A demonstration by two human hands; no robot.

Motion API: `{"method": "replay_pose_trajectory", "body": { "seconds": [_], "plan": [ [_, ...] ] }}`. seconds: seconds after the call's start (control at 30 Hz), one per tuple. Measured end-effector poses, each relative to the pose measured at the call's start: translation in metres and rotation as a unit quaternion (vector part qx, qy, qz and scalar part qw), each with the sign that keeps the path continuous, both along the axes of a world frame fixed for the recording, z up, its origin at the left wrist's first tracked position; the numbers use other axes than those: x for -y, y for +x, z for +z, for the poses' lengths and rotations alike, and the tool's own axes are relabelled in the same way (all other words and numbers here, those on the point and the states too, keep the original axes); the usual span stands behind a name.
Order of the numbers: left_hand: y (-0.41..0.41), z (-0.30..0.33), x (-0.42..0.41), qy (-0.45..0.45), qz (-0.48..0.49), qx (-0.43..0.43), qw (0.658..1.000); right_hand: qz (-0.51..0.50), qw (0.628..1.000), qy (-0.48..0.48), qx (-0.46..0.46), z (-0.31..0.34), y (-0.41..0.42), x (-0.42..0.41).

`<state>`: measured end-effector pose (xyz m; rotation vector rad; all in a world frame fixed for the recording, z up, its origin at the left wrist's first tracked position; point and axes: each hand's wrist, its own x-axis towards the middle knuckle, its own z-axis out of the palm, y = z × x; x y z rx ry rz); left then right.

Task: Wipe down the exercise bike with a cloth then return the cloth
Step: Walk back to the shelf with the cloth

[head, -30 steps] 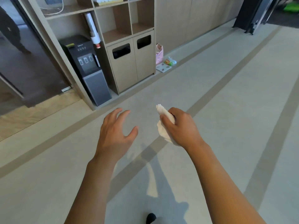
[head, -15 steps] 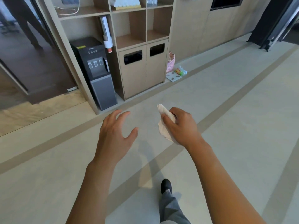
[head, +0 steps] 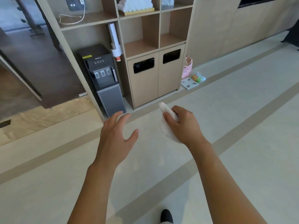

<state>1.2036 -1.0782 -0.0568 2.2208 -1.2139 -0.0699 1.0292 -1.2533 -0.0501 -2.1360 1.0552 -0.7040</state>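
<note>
Two hands out front, and only one is busy. The right hand (head: pixel 182 125) has its fingers (head: pixel 169 118) curled round the cloth (head: pixel 166 126), a crumpled white wad that sticks up above the thumb and hangs out below the palm. The left hand (head: pixel 115 136) holds nothing, its fingers spread wide and loose, palm down over the floor (head: pixel 242 126).

No exercise bike anywhere in view, so whether it has been wiped cannot be read from here. What does show is the shelf unit (head: pixel 140 46) straight ahead, with a stack of folded white cloths or tissues (head: pixel 135 4) on an upper shelf and two bin doors (head: pixel 155 76) with dark slots below. A water dispenser (head: pixel 103 78) stands to the left of the bins, and a pink bag (head: pixel 187 68) leans at the unit's right end.

My read: this looks like the return leg, cloth in hand and facing the storage. That is a judgement, though; it could as well be the fetch. Either way the cloth is not yet put down, so the return itself is left to do. One dark shoe (head: pixel 166 215) shows at the bottom edge.
</note>
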Motion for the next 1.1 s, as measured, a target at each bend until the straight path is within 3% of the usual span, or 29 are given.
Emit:
{"method": "replay_pose_trajectory", "body": {
  "seconds": [0.53, 0.8, 1.1],
  "plan": [
    [0.102, -0.013, 0.159, 0.009, -0.015, 0.000, 1.000, 0.017, 0.999, 0.031, 0.004, -0.013, 0.100, 0.151],
    [0.213, -0.006, 0.230, -0.007, -0.032, -0.003, 0.999, 0.002, 1.000, -0.003, -0.021, 0.002, 0.212, 0.213],
    [0.350, 0.003, 0.298, -0.014, -0.041, 0.048, 0.998, -0.037, 0.998, -0.030, -0.031, 0.015, 0.324, 0.275]
  ]
}}
